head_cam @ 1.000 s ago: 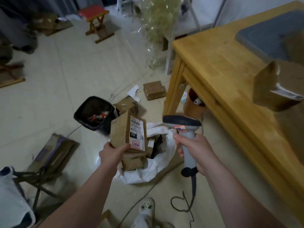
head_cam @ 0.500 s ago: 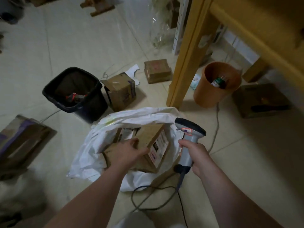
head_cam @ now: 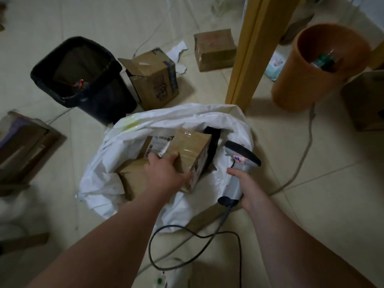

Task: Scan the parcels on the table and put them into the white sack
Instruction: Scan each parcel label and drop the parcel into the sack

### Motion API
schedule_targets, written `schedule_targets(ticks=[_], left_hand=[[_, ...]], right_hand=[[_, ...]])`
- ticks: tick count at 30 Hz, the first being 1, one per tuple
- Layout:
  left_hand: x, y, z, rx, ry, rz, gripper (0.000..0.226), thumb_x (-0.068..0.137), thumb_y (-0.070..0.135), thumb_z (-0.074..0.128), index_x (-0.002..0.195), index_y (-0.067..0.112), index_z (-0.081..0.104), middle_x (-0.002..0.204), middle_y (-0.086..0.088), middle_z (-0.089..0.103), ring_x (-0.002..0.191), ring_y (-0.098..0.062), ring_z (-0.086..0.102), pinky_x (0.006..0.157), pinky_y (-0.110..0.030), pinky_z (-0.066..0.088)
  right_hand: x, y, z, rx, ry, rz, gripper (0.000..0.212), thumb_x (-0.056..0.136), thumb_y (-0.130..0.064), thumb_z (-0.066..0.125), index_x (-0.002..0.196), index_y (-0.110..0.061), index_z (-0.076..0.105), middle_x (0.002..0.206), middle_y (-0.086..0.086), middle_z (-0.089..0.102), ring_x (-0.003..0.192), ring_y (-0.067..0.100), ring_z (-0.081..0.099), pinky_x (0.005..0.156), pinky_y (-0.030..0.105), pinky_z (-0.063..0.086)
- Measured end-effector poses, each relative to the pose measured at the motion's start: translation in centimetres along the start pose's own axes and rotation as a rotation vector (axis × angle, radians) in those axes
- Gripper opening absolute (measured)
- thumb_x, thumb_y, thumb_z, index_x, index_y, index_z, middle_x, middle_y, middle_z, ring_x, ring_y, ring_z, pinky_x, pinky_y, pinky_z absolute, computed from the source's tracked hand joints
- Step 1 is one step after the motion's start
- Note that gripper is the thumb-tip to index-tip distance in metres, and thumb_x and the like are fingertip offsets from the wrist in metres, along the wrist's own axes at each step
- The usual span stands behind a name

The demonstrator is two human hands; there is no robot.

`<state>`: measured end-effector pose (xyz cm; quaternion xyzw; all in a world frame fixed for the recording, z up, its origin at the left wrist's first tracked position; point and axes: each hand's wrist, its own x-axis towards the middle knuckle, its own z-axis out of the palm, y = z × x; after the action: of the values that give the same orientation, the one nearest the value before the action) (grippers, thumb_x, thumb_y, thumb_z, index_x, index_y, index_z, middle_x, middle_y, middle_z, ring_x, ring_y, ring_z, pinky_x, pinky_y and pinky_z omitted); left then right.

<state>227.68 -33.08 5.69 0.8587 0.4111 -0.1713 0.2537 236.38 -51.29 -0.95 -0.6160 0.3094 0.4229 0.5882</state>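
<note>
Okay so the left hand (head_cam: pixel 166 173) is down in the mouth of the white sack (head_cam: pixel 145 129), fingers (head_cam: pixel 172 157) curled over the near edge of a brown taped parcel (head_cam: pixel 191 148) and gripping it. The parcel sits tilted inside the sack, resting on another brown parcel (head_cam: pixel 133 177) already in there, with a printed label showing on its top and one on its right side. There's something dark tucked behind it too, can't tell what. The right hand (head_cam: pixel 248 187) is just beside the sack's right edge, fingers wrapped tight round the handle of the grey scanner (head_cam: pixel 239 163), head pointing up and away, and its black cable (head_cam: pixel 197 235) loops across the floor. Around it all on the tiles: a black bin (head_cam: pixel 83 73), an opened cardboard box (head_cam: pixel 153 77) right next to it, a smaller closed box (head_cam: pixel 214 48), the yellow desk leg (head_cam: pixel 247 55) and an orange bin (head_cam: pixel 318 65) off to the right.
</note>
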Motion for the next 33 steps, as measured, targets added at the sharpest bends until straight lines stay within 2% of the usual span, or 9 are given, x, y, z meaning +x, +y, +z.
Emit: schedule_targets(ticks=[6, 8, 11, 15, 19, 22, 24, 27, 33], left_hand=[[0.1, 1.9, 3.5, -0.006, 0.159, 0.093, 0.079, 0.071, 0.057, 0.074, 0.141, 0.039, 0.043, 0.122, -0.004, 0.03, 0.118, -0.027, 0.033, 0.101, -0.036, 0.037], [0.0, 2.8, 4.5, 0.033, 0.21, 0.145, 0.08, 0.071, 0.057, 0.073, 0.142, 0.039, 0.042, 0.124, -0.004, 0.029, 0.121, -0.027, 0.03, 0.098, -0.036, 0.038], [0.1, 4.2, 5.2, 0.159, 0.272, 0.204, 0.079, 0.072, 0.057, 0.072, 0.142, 0.039, 0.041, 0.134, -0.004, 0.025, 0.128, -0.029, 0.025, 0.097, -0.039, 0.044], [0.9, 6.4, 5.1, 0.402, 0.316, 0.293, 0.073, 0.075, 0.054, 0.072, 0.14, 0.035, 0.044, 0.14, -0.006, 0.021, 0.129, -0.032, 0.024, 0.096, -0.039, 0.046], [2.5, 8.1, 4.9, 0.528, 0.388, 0.301, 0.053, 0.082, 0.039, 0.07, 0.131, 0.028, 0.053, 0.143, -0.006, 0.019, 0.131, -0.033, 0.024, 0.085, -0.034, 0.047], [4.3, 7.8, 6.1, 0.468, 0.262, 0.479, 0.047, 0.088, 0.032, 0.065, 0.133, 0.026, 0.054, 0.139, -0.002, 0.028, 0.126, -0.027, 0.03, 0.083, -0.032, 0.049], [5.0, 6.8, 7.2, 0.297, 0.003, 0.547, 0.047, 0.092, 0.023, 0.059, 0.139, 0.025, 0.05, 0.137, -0.004, 0.042, 0.126, -0.025, 0.041, 0.097, -0.033, 0.045], [5.1, 5.1, 8.3, 0.129, -0.318, 0.497, 0.042, 0.093, 0.016, 0.058, 0.135, 0.021, 0.055, 0.127, -0.004, 0.06, 0.119, -0.023, 0.055, 0.1, -0.031, 0.044], [2.8, 4.1, 4.4, -0.031, -0.15, 0.304, 0.049, 0.092, -0.003, 0.048, 0.136, 0.019, 0.054, 0.133, -0.005, 0.059, 0.122, -0.02, 0.055, 0.09, -0.021, 0.043]], right_hand=[[4.0, -0.4, -1.2, 0.092, -0.126, -0.073, 0.019, 0.087, -0.016, 0.068, 0.104, -0.012, 0.06, 0.084, 0.007, 0.059, 0.07, 0.021, 0.056, 0.063, 0.033, 0.048], [4.4, -0.6, -1.6, 0.086, -0.142, -0.109, 0.029, 0.086, -0.018, 0.07, 0.11, -0.01, 0.059, 0.088, 0.009, 0.059, 0.073, 0.022, 0.057, 0.063, 0.032, 0.048], [3.7, -1.4, -2.2, 0.082, -0.183, -0.151, 0.048, 0.078, -0.023, 0.077, 0.121, -0.01, 0.061, 0.108, 0.014, 0.066, 0.09, 0.028, 0.063, 0.076, 0.036, 0.051], [0.2, -4.0, -3.2, 0.169, -0.264, -0.278, 0.029, 0.076, -0.015, 0.077, 0.103, -0.015, 0.068, 0.095, 0.003, 0.065, 0.082, 0.018, 0.061, 0.074, 0.031, 0.05], [-3.4, -5.4, -4.5, 0.235, -0.354, -0.382, 0.039, 0.061, -0.017, 0.077, 0.099, -0.012, 0.07, 0.082, -0.002, 0.065, 0.066, 0.008, 0.06, 0.06, 0.022, 0.05], [-3.5, -5.7, -4.7, 0.193, -0.334, -0.409, 0.032, 0.07, -0.013, 0.077, 0.101, -0.014, 0.071, 0.079, -0.005, 0.071, 0.067, 0.007, 0.064, 0.059, 0.024, 0.05], [-2.8, -5.6, -4.6, 0.149, -0.273, -0.393, 0.036, 0.075, -0.014, 0.077, 0.109, -0.01, 0.068, 0.079, -0.006, 0.071, 0.067, 0.008, 0.064, 0.06, 0.026, 0.049], [-1.9, -5.1, -4.7, 0.109, -0.195, -0.363, 0.045, 0.077, -0.015, 0.077, 0.119, -0.008, 0.063, 0.089, -0.001, 0.07, 0.071, 0.011, 0.064, 0.061, 0.028, 0.05], [-4.9, -5.2, -4.3, 0.053, -0.063, -0.321, 0.045, 0.083, -0.017, 0.072, 0.124, -0.008, 0.056, 0.1, 0.005, 0.066, 0.08, 0.016, 0.062, 0.069, 0.031, 0.051]])
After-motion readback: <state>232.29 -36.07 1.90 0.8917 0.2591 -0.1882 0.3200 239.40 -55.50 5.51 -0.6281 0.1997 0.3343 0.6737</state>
